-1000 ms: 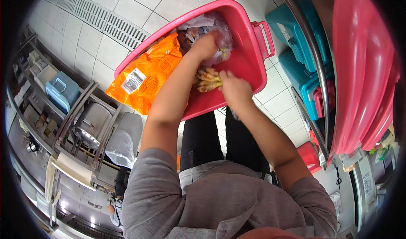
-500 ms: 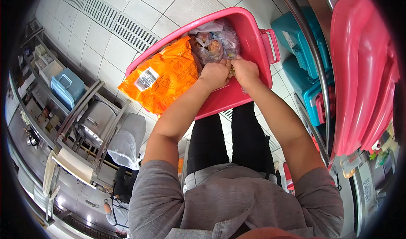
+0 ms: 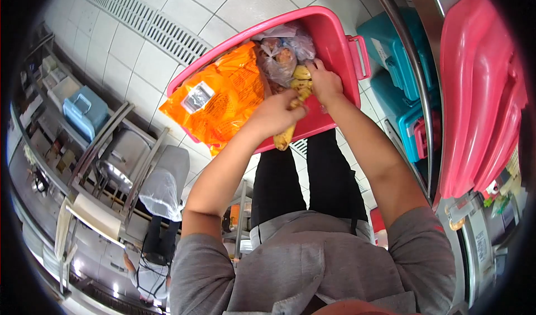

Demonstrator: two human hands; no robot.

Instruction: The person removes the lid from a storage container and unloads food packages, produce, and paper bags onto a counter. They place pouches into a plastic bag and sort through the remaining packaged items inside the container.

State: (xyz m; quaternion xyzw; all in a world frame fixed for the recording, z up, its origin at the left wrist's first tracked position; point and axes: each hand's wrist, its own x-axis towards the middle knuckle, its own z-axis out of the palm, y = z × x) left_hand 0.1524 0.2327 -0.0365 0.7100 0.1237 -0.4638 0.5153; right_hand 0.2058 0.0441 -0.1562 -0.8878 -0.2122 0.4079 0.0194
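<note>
A pink tub [image 3: 322, 126] holds a crinkled orange bag [image 3: 231, 100] on its left side and clear plastic bags with brownish contents [image 3: 279, 61] at the back. My left hand [image 3: 277, 114] is closed around a yellow, brown-spotted piece of produce [image 3: 285, 137], whose end sticks out over the tub's near rim. My right hand [image 3: 325, 82] reaches inside the tub, fingers bent against more yellow pieces [image 3: 302, 74]. Whether it grips them is unclear. The two hands are apart.
Teal lidded boxes [image 3: 399, 53] and stacked pink basins [image 3: 480, 92] stand at the right behind a metal rail [image 3: 416, 64]. Left are metal racks, a light-blue box [image 3: 86, 113] and a steel lidded container [image 3: 124, 156]. Another person [image 3: 152, 273] is at lower left.
My hands, together half a second ago, have separated. My left hand has drawn toward me with a yellow piece showing; my right hand has moved slightly forward. More yellow produce is visible.
</note>
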